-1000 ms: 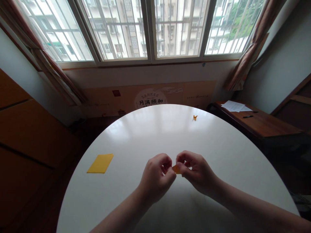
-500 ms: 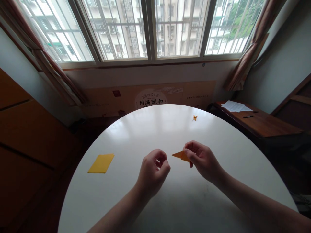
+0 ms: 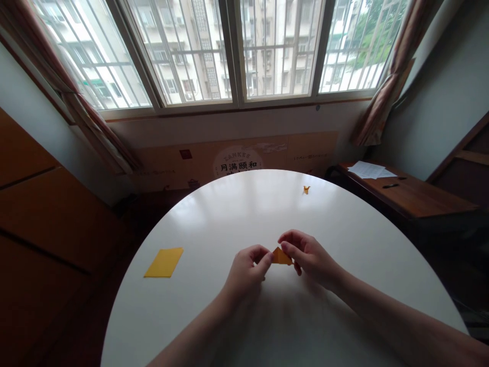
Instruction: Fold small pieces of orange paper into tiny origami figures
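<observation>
A small piece of folded orange origami paper (image 3: pixel 281 256) is held up between both hands, above the white round table (image 3: pixel 214 316). My left hand (image 3: pixel 247 271) pinches its left corner between thumb and fingers. On the other side, my right hand (image 3: pixel 308 256) is closed on the right part, thumb against the paper. The fingers cover both ends, so only the middle with its pointed top shows.
Yellow square paper sheets (image 3: pixel 164 263) lie on the table at the left. A tiny folded orange origami figure (image 3: pixel 306 190) stands near the far edge. Beyond, a wooden desk (image 3: pixel 424 193) at the right bears white papers (image 3: pixel 370 170) and a dark pen-like object (image 3: pixel 390 186).
My left hand has come to the paper and now grips its left end. The paper has turned, its peak now pointing away from me. The camera view has shifted slightly.
</observation>
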Motion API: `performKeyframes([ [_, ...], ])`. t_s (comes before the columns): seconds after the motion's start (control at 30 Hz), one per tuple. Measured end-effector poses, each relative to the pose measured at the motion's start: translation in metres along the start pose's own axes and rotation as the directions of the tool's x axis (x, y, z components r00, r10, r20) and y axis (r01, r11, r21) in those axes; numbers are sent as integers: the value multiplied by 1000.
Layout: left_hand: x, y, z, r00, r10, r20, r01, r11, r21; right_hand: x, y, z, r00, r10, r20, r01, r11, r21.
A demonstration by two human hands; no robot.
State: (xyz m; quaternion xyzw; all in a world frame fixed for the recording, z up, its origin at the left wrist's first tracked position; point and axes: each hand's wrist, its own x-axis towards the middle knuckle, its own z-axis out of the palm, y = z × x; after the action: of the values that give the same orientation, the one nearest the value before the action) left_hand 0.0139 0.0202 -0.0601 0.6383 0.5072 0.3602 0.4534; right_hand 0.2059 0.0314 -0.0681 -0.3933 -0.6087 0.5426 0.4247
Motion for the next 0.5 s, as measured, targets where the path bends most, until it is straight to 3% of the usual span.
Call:
performKeyframes([
  [0.07, 3, 0, -2, 995, -102, -17, 100, 988, -121, 3, 4, -2, 1000, 18, -22, -16, 998, 54],
  [0.2, 8, 1, -9, 967, -247, -56, 216, 920, -328, 9, 9, -5, 998, 53, 45, -57, 993, 100],
  [0.5, 10, 5, -12, 958, -285, 8, 265, 881, -392, 6, 11, -1, 998, -54, 20, 54, 998, -22],
])
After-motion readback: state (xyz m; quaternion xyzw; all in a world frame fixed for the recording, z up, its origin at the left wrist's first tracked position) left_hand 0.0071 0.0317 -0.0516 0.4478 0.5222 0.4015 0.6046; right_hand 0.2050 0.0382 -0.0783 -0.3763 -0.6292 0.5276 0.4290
